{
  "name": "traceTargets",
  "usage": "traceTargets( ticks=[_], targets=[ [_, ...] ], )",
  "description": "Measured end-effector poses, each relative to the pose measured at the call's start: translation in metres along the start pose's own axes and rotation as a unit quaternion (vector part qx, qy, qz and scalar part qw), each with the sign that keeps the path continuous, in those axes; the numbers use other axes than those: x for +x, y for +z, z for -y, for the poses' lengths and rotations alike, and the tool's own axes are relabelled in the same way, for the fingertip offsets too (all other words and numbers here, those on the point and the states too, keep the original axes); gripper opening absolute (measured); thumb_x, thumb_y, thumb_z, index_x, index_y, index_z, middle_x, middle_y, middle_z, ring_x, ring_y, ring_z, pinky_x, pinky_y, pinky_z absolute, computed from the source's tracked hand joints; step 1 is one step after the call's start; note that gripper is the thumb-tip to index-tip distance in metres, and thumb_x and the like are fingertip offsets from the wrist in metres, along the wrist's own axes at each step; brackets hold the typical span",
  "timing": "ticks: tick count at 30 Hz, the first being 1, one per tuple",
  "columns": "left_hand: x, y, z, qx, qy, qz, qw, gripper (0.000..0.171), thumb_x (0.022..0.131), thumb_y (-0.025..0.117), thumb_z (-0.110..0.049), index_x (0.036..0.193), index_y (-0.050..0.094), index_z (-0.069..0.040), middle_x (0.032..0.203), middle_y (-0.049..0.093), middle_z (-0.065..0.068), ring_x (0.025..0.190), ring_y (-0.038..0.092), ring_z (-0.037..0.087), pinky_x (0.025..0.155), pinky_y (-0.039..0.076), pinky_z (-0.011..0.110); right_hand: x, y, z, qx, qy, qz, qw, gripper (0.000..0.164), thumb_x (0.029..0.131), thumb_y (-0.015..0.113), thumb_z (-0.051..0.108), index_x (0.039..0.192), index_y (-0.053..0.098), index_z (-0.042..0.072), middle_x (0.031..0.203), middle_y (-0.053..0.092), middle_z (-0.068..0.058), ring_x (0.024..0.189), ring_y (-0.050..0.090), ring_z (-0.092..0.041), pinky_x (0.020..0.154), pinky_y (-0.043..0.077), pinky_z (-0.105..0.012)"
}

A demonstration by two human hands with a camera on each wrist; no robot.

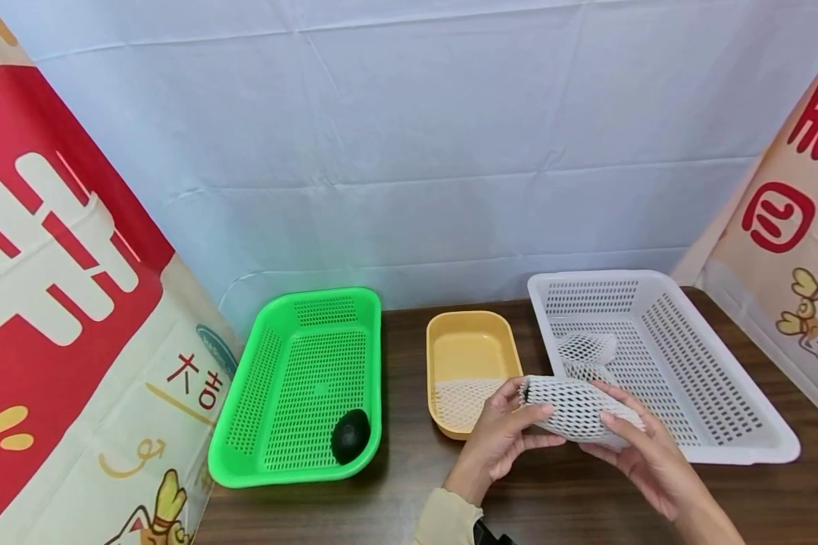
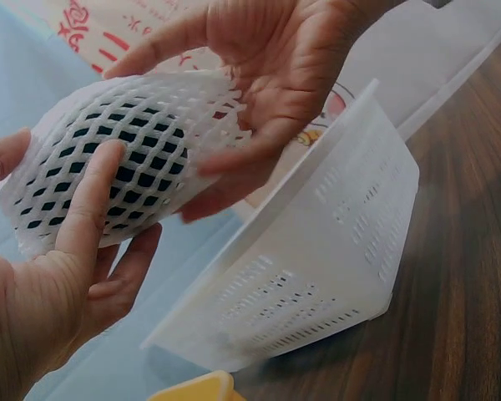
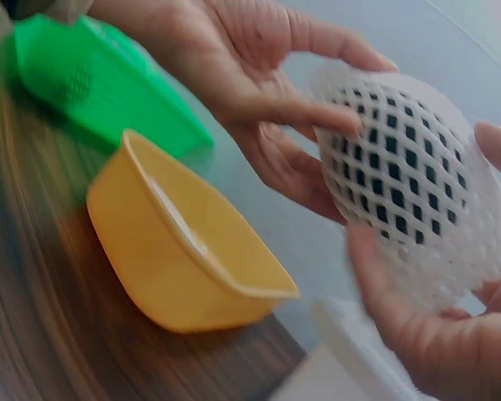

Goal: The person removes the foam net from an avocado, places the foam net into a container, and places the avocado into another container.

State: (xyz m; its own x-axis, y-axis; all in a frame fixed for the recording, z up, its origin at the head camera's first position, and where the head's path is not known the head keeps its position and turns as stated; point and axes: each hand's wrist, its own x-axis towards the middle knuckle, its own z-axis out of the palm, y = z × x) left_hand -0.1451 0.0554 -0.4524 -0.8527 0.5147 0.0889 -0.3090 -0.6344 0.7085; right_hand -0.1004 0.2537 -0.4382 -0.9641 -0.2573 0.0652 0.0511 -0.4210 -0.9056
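Both hands hold a white foam net sleeve (image 1: 576, 409) in front of the white basket. Inside it, a dark avocado-like fruit (image 2: 154, 171) shows through the mesh in both wrist views. My left hand (image 1: 494, 439) grips the left end, its thumb and fingers around the net. At the other end, my right hand (image 1: 654, 462) pinches the loose mesh between thumb and fingers. Another dark avocado (image 1: 351, 437) lies in the near right corner of the green basket (image 1: 293, 478).
A yellow tub (image 1: 473, 344) between the baskets holds a flat white foam net (image 1: 466, 401). In the white basket (image 1: 743, 454) lies more foam netting (image 1: 586, 348) on the left side; whether it contains anything I cannot tell. Cloth hangs behind the brown table (image 1: 409, 484).
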Motion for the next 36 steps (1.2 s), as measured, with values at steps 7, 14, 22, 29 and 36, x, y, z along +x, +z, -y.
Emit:
traceTargets(
  ticks=[7,14,22,29,36],
  targets=[
    [-0.003,-0.004,-0.006,0.021,0.005,-0.016,0.9996,0.040,0.082,0.061,-0.004,0.120,0.050,-0.005,0.115,0.050,0.015,0.095,0.056,0.028,0.069,0.047,0.046,0.003,0.011,-0.013,0.048,-0.034,-0.021,0.998,0.042,0.092,0.036,-0.005,0.131,0.040,0.012,0.120,0.044,-0.007,0.102,0.052,-0.019,0.082,0.045,-0.036],
    [-0.006,-0.011,-0.014,0.090,0.025,-0.050,0.9944,0.037,0.079,0.067,-0.009,0.114,0.057,-0.003,0.108,0.052,0.014,0.086,0.059,0.025,0.064,0.050,0.040,0.008,0.020,-0.013,0.024,-0.031,-0.035,0.999,0.041,0.092,0.039,-0.004,0.130,0.040,0.009,0.118,0.046,-0.006,0.102,0.053,-0.017,0.082,0.045,-0.037],
    [-0.011,-0.018,-0.023,0.101,0.034,-0.060,0.9925,0.038,0.078,0.068,-0.009,0.114,0.058,-0.001,0.107,0.054,0.017,0.087,0.059,0.026,0.064,0.050,0.039,0.013,0.033,-0.010,-0.018,-0.020,-0.057,0.998,0.042,0.090,0.046,-0.002,0.131,0.039,0.006,0.117,0.046,-0.007,0.098,0.054,-0.017,0.080,0.046,-0.038],
    [-0.019,-0.025,-0.030,0.114,0.040,-0.051,0.9913,0.037,0.080,0.066,-0.009,0.115,0.057,0.001,0.107,0.054,0.017,0.088,0.059,0.027,0.067,0.049,0.044,0.016,0.042,-0.012,-0.072,-0.034,-0.053,0.995,0.043,0.089,0.048,-0.003,0.130,0.037,0.001,0.118,0.045,-0.010,0.096,0.054,-0.017,0.077,0.048,-0.036],
    [-0.031,-0.034,-0.037,0.144,0.049,-0.044,0.9874,0.036,0.080,0.065,-0.007,0.113,0.057,0.004,0.105,0.056,0.019,0.088,0.059,0.029,0.069,0.047,0.048,0.016,0.052,-0.019,-0.104,-0.039,-0.037,0.993,0.046,0.087,0.050,-0.004,0.130,0.035,-0.002,0.118,0.045,-0.011,0.097,0.053,-0.017,0.076,0.048,-0.031]
  ],
)
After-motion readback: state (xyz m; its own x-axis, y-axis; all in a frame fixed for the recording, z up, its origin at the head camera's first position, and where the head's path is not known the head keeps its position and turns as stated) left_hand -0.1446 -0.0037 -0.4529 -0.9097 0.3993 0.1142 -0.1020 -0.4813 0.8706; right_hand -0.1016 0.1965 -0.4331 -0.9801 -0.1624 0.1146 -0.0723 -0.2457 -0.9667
